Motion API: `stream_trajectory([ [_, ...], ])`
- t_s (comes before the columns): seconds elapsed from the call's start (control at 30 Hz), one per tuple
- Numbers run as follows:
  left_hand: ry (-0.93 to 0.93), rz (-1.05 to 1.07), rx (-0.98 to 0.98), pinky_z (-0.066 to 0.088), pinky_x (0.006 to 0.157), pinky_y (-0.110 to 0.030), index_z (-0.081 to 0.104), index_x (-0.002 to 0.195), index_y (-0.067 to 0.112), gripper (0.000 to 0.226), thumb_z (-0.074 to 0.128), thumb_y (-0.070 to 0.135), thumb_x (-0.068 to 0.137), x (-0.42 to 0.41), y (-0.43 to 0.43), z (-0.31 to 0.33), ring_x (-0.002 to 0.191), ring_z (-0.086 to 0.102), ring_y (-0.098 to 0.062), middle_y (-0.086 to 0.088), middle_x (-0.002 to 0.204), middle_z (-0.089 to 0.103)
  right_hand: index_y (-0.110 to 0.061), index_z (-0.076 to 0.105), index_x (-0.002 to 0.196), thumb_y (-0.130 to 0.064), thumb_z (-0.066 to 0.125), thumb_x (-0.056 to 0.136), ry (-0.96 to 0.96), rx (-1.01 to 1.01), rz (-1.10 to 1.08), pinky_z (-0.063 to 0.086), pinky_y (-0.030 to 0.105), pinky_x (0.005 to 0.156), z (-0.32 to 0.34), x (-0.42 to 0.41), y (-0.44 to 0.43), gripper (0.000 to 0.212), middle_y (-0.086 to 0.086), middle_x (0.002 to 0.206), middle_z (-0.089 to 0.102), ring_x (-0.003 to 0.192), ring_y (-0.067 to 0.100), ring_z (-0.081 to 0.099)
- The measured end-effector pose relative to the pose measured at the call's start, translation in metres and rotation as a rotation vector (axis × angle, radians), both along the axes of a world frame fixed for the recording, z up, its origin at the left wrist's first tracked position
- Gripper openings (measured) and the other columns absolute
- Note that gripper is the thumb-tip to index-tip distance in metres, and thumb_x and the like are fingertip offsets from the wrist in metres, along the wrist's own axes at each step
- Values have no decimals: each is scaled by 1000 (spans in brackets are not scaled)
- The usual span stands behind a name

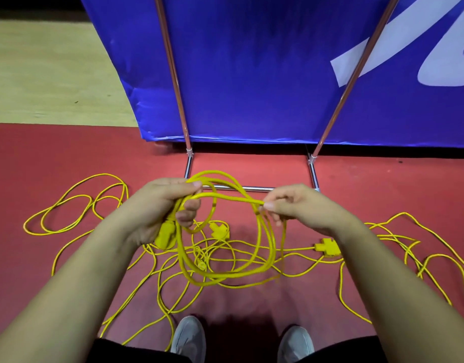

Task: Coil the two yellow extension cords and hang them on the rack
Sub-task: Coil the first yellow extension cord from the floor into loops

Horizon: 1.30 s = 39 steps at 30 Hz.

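Far left: loose cord loops (68, 205) lie slack on the red floor (29, 158), not yet gathered. Next, the left hand (160, 205): grip closed, fingers and thumb curled round the tops of several gathered turns, with a yellow connector (166, 238) hanging just below the palm. Holding all turns at one point lets the coil (225, 271) hang free as a ring between the arms. On the floor under the coil lie a plug (217, 229) and a tangle of crossing strands (whether these belong to one cord or both cannot be told from here). Then the right hand (299, 208): grip a pinch, thumb and fingertips closed on a single strand at the coil's upper right, likely to feed the next turn across. Right of it, a three-way socket block (327, 248) sits on the floor, with more loose loops beyond. Behind the hands stands the rack (314, 174), a low base bar and two slanted uprights, in front of a blue banner (252, 74). Obstacles, judged: crossed strands may snag as slack is drawn up, and the shoes (189, 336) stand close to trailing cord.
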<state>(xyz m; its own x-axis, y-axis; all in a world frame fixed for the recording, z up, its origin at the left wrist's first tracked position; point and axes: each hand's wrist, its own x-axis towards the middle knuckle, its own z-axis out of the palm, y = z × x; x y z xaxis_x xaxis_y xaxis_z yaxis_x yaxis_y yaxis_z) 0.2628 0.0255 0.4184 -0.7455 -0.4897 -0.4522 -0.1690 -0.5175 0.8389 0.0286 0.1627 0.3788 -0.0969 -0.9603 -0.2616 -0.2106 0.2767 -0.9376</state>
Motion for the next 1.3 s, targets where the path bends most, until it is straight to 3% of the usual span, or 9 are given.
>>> stream_trajectory([
  [0.13, -86, -62, -74, 44, 42, -24, 53, 77, 4, 13, 57, 16, 81, -1, 4, -2, 39, 54, -24, -18, 57, 61, -1, 66, 91, -7, 62, 91, -51, -51, -104, 25, 24, 50, 4, 1, -1, 7, 3, 57, 46, 50, 10, 35],
  [0.23, -125, -126, -46, 51, 44, -26, 55, 78, 2, 13, 54, 13, 86, -5, 12, -6, 49, 65, -29, -27, 69, 67, -5, 71, 85, -9, 68, 87, 95, -107, -18, 33, 19, 49, 16, 23, -10, 6, -6, 53, 50, 48, 5, 39],
  [0.4, -86, -166, -64, 38, 38, -20, 52, 92, 1, 18, 54, 16, 85, -5, 13, -12, 36, 44, -19, -9, 53, 52, -7, 70, 80, -17, 70, 87, 103, -223, -59, 35, 25, 51, 14, 54, -22, 12, -6, 51, 49, 52, 10, 42],
  [0.6, -43, -42, 30, 30, 36, -19, 53, 78, 5, 16, 60, 19, 75, 3, -4, -10, 36, 33, -12, -1, 50, 36, -10, 65, 83, -25, 64, 91, 83, 73, 93, 46, 40, 77, -18, 7, -3, 16, 19, 78, 67, 75, 20, 57],
  [0.7, -134, -121, -9, 37, 37, -21, 54, 85, 0, 18, 54, 17, 80, 1, -2, -12, 37, 43, -19, -7, 51, 45, -12, 63, 87, -9, 63, 90, -166, 30, -157, 40, 27, 56, -23, 2, -5, 5, 7, 64, 57, 51, 13, 49],
  [0.77, -164, -159, 12, 45, 41, -24, 59, 84, -1, 24, 52, 21, 83, -2, 1, -11, 42, 55, -23, -12, 56, 57, -12, 67, 86, -8, 65, 89, -132, -40, -215, 29, 21, 47, -14, 5, -12, 5, 0, 56, 51, 44, 8, 36],
  [0.97, -76, -168, -3, 33, 40, -21, 54, 88, 0, 26, 55, 25, 83, -5, 8, -19, 36, 41, -16, -3, 52, 44, -5, 71, 84, -12, 72, 84, 108, -266, -31, 40, 24, 56, 11, 50, -24, 7, -3, 57, 54, 56, 8, 48],
  [1.2, 18, -30, 86, 16, 48, -29, 45, 85, 14, 21, 58, 31, 88, 20, -31, -24, 39, 31, -10, 1, 56, 29, -14, 62, 81, -15, 69, 88, 260, 195, 131, 31, 26, 60, -64, -10, -4, 10, -5, 65, 44, 61, 9, 36],
  [1.3, -68, 33, 61, 34, 49, -28, 52, 102, 12, 29, 59, 37, 89, 25, -37, -31, 44, 49, -15, -4, 62, 48, -10, 60, 76, -12, 67, 89, 216, 191, -90, 33, 18, 54, -76, -15, -3, 15, 4, 64, 51, 56, 8, 41],
])
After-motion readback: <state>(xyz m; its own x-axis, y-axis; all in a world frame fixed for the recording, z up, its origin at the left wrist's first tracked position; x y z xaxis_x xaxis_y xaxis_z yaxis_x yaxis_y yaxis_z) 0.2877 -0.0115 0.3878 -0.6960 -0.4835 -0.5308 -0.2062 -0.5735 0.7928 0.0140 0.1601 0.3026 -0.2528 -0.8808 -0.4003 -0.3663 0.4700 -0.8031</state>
